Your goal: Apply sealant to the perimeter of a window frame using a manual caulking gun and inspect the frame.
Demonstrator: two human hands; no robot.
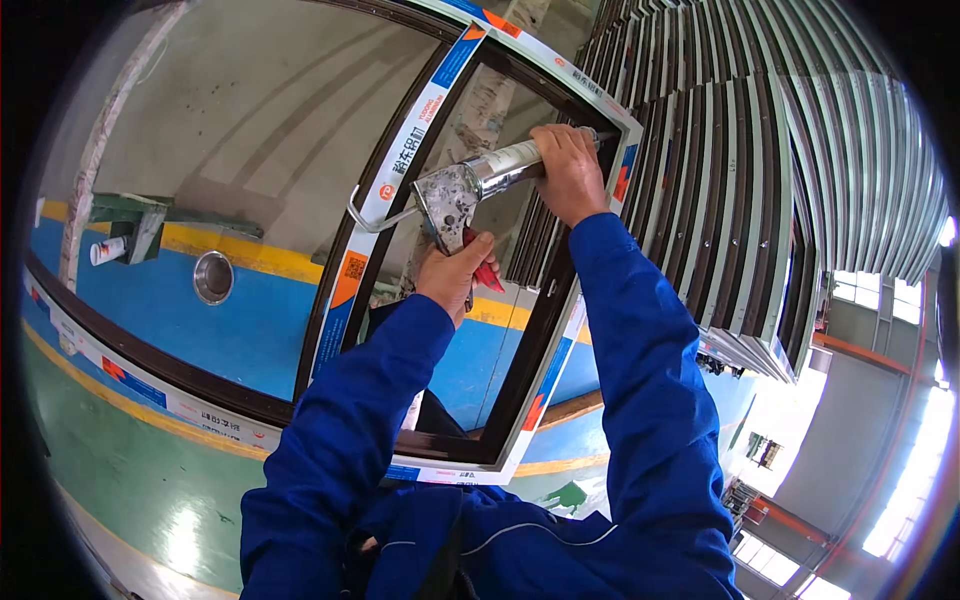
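Note:
Both my hands hold a caulking gun [490,172] with a silver barrel and a worn, stained metal body. My left hand [452,272] is wrapped round its handle, where a red part shows beside the fingers. Closed round the front of the barrel is my right hand [572,178]. The gun's front end reaches the far right inner corner of a dark brown window frame [522,385] edged with white, blue and orange protective film. Whether the nozzle touches the frame I cannot tell. A bent metal rod [375,222] sticks out behind the gun, over the frame's middle bar.
Many long dark and pale frames [700,200] stand stacked close on the right. At left, below the frame, a round metal bowl [213,277] and a white tube [109,250] beside a green support [148,232] are visible. The floor [270,330] is blue with yellow bands.

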